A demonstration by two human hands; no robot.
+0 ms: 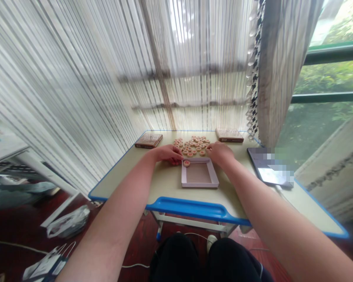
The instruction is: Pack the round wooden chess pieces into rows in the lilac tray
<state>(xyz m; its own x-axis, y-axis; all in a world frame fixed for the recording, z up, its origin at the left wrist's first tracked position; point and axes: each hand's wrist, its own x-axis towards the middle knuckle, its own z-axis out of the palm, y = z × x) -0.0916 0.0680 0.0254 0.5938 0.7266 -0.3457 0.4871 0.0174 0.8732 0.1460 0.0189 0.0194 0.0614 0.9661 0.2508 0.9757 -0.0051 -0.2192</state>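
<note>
Many round wooden Chinese chess pieces [194,145] with red markings lie in a loose cluster on the desk. In front of them is a shallow white box tray [200,185], with one chess piece [186,163] at its far left corner. My left hand [169,153] is beside that corner, fingers curled together and fingertips close to the lone piece; whatever they hold is hidden. At the right edge of the cluster, my right hand [222,152] has thumb and fingers pinched on what looks like a chess piece, mostly covered by the fingers.
Two flat brown patterned boxes, a left box [148,140] and a right box [229,134], lie toward the far edge. A tablet-like device [269,168] with a cable rests at the right. The desk [167,188] has a blue front trough [191,208]. String curtains [188,86] hang behind.
</note>
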